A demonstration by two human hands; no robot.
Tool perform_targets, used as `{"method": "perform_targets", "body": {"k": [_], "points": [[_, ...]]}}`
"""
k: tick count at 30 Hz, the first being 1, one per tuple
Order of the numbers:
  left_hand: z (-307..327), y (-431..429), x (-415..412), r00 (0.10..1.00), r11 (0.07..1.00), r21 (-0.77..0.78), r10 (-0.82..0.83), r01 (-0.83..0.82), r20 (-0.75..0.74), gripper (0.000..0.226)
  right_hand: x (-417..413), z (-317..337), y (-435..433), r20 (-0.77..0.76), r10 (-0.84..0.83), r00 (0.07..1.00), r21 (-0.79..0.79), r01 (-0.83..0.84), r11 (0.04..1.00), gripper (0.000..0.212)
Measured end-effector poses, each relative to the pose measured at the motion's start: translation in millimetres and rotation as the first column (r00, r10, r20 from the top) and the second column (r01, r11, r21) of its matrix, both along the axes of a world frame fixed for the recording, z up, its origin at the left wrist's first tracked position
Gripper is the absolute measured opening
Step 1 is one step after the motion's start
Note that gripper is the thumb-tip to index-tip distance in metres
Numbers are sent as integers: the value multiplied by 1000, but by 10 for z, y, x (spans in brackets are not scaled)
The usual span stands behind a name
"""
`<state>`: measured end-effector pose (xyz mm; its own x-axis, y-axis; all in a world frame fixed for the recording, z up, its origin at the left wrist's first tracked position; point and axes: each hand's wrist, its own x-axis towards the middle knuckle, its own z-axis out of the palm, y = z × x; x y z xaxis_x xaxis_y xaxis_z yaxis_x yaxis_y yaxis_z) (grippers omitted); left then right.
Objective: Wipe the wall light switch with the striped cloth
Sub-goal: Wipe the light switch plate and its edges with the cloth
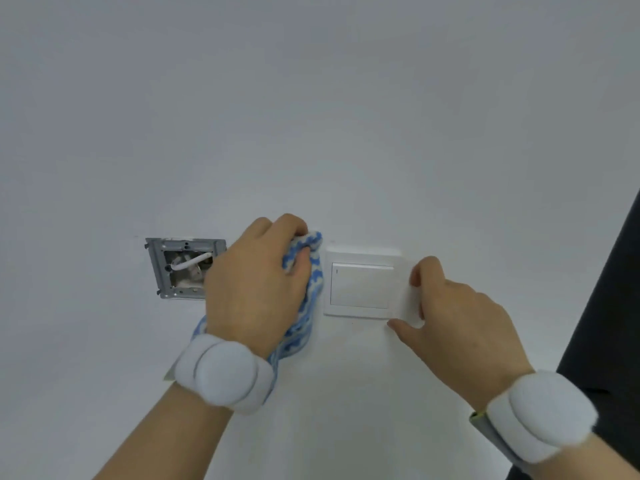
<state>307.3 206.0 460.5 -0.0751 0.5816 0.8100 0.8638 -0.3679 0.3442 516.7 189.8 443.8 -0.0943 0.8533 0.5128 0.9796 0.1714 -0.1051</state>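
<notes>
A white wall light switch with one large rocker is mounted on the white wall. My left hand is bunched around a blue and white striped cloth, pressed to the wall just left of the switch plate. The cloth hangs down past my wrist. My right hand rests against the switch's right edge, index finger at the upper right and thumb at the lower right corner, holding nothing loose. Both wrists wear white padded bands.
An uncovered metal wall box with a white wire inside sits to the left, partly behind my left hand. A dark panel or fabric runs along the right edge. The surrounding wall is plain white.
</notes>
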Motion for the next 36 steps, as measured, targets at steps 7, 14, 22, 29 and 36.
{"method": "perform_targets", "body": {"k": [7, 14, 22, 29, 36], "points": [[-88, 41, 191, 996, 997, 46, -57, 54, 72, 10, -151, 25, 125, 173, -60, 983, 23, 57, 998, 42], [-508, -32, 209, 992, 994, -105, -20, 33, 121, 6, -159, 4, 172, 152, -36, 988, -5, 37, 999, 40], [-146, 86, 212, 976, 993, 73, -104, 91, 193, 4, -160, 6, 185, 146, -42, 988, 1, 42, 999, 34], [-766, -30, 249, 984, 997, -65, -38, 50, 172, 6, -133, -42, 192, 116, -11, 993, 16, 10, 1000, 33], [-293, 100, 205, 972, 991, 98, -112, 93, 209, 3, -136, -27, 219, 140, -22, 990, 21, 19, 1000, 34]]}}
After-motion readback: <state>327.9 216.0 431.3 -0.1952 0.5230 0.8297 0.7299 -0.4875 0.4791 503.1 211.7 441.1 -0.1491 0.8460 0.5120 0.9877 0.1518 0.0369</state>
